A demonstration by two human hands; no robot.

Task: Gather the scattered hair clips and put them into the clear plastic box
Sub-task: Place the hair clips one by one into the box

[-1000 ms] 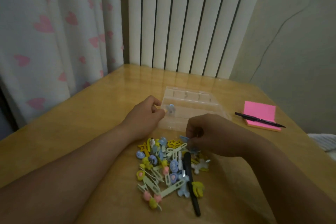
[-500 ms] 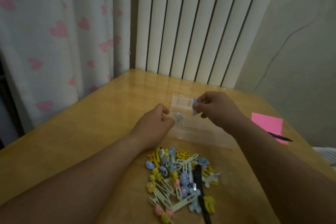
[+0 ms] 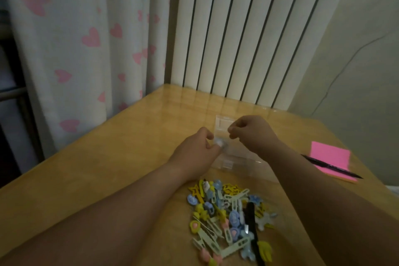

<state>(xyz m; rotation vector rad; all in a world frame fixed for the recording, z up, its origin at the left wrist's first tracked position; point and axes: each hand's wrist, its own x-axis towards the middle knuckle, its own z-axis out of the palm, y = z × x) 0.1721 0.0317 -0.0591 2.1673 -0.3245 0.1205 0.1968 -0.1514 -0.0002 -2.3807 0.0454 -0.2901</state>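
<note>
The clear plastic box [image 3: 235, 158] lies on the wooden table beyond a pile of several small hair clips [image 3: 224, 218] in blue, yellow, pink and pale green. My left hand [image 3: 197, 152] grips the box's left edge, and a pale blue clip [image 3: 220, 142] shows right at its fingertips, inside the box or against its wall. Over the far half of the box hovers my right hand [image 3: 251, 134] with thumb and fingers curled together; no clip shows between them. My right forearm covers the box's right part.
A long black clip [image 3: 252, 224] lies across the pile. A pink sticky-note pad [image 3: 330, 157] with a black pen [image 3: 332, 167] on it sits at the right. A white radiator [image 3: 248, 39] and a heart-print curtain [image 3: 86, 49] stand behind the table.
My right hand took a blue clip from the pile and carried it over the box; that clip is no longer visible in its fingers. My left hand stayed on the box edge.
</note>
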